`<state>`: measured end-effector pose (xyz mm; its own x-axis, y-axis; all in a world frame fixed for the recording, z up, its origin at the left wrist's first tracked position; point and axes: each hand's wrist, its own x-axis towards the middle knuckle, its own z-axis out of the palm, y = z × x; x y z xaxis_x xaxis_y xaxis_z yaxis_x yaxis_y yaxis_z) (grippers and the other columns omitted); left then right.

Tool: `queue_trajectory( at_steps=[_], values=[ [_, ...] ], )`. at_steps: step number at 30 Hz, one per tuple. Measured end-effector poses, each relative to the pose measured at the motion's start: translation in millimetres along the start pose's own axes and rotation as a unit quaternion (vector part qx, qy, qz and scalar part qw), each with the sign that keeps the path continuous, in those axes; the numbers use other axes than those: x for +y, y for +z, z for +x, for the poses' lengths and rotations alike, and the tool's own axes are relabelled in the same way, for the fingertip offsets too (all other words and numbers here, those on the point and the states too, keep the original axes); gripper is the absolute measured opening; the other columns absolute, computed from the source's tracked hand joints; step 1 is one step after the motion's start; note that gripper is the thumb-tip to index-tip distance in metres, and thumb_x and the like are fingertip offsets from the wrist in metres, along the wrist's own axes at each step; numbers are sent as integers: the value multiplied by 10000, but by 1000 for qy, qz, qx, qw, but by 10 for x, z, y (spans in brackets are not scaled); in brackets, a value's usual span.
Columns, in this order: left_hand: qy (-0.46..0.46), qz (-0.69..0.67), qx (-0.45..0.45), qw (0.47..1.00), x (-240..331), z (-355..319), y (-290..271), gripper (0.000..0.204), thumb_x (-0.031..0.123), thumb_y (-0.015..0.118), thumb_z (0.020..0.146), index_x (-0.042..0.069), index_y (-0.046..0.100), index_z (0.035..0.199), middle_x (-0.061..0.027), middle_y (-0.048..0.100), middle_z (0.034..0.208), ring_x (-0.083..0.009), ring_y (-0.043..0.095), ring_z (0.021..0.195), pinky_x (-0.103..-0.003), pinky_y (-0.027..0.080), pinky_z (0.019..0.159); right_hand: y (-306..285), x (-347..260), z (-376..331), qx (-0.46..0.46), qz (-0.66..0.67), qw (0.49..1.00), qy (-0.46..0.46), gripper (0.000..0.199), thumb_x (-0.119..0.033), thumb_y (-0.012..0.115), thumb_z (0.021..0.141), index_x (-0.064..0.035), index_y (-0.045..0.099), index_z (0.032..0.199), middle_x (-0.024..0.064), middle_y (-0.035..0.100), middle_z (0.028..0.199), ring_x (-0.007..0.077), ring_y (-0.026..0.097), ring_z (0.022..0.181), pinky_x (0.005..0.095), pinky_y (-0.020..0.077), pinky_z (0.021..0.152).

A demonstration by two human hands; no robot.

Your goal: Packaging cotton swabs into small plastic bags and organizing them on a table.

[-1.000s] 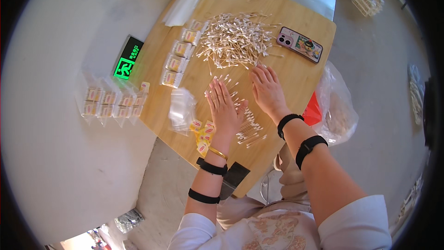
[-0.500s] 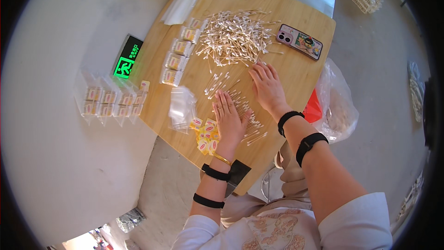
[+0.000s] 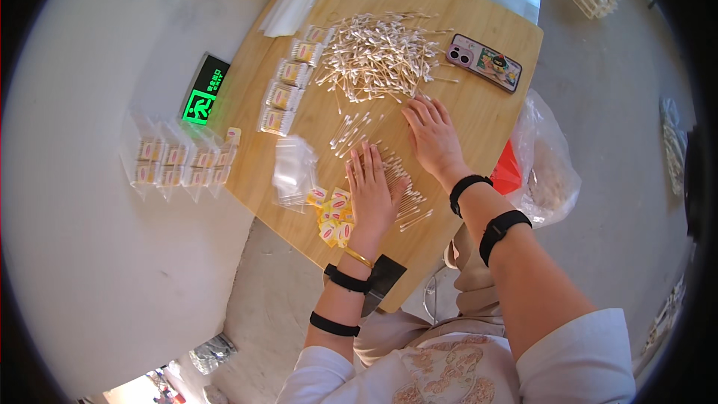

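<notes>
My left hand (image 3: 372, 191) lies flat, palm down, on a loose row of cotton swabs (image 3: 410, 198); its fingers are stretched out and hold nothing. To its right, my right hand (image 3: 434, 135) rests on the table with fingers extended. Its fingertips are close to the lower edge of a large heap of cotton swabs (image 3: 381, 56). A smaller group of swabs (image 3: 349, 133) lies between the heap and my left hand. Beside my left wrist is a pile of small yellow and white cards (image 3: 335, 217). Part of the swab row is hidden beneath my left palm.
Clear plastic bags (image 3: 295, 168) lie left of the cards. Filled swab packs (image 3: 284, 96) form a column along the wooden table's (image 3: 479, 22) left side, below white plastic sleeves (image 3: 293, 7). A phone (image 3: 484, 63) lies at the right. A plastic bag (image 3: 550, 164) hangs beyond the right edge.
The fingers of my left hand have shifted slightly to the right over the swabs and spread a little. My right hand has barely moved.
</notes>
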<state>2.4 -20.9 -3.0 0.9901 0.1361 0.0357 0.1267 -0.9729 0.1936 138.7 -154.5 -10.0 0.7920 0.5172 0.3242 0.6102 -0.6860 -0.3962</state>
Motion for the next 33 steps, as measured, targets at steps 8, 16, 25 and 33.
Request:
queue_trajectory(
  at_steps=[8,16,25,33],
  values=[
    [-5,17,7,1000,16,13,-2,858,569,423,985,-35,194,1549,-197,179,1631,-406,102,1514,-559,75,1206,-35,-15,-13,15,5,1000,-7,421,-93,603,866,-78,545,1282,92,524,1348,262,433,1345,432,295,1171],
    [-15,9,34,999,-1,180,-8,828,550,388,1006,-23,160,1559,-190,207,1624,-367,108,1522,-595,10,1196,-14,-8,8,-3,-4,1000,-3,415,-147,611,868,-81,559,1275,87,513,1376,249,400,1379,436,268,1186],
    [7,8,27,1000,-32,393,-163,762,551,367,1016,69,176,1575,-111,392,1560,-323,182,1512,-612,-44,1184,-15,-2,6,5,1,1000,-4,412,-160,606,872,-74,560,1273,87,518,1370,250,408,1372,438,274,1185],
    [6,19,7,1000,-308,91,-300,750,550,353,1021,83,173,1579,-75,390,1567,-317,175,1516,-605,-58,1187,2,7,-4,9,-5,1000,-6,399,-163,606,872,-79,564,1260,84,517,1367,252,406,1374,437,271,1185]
  ],
)
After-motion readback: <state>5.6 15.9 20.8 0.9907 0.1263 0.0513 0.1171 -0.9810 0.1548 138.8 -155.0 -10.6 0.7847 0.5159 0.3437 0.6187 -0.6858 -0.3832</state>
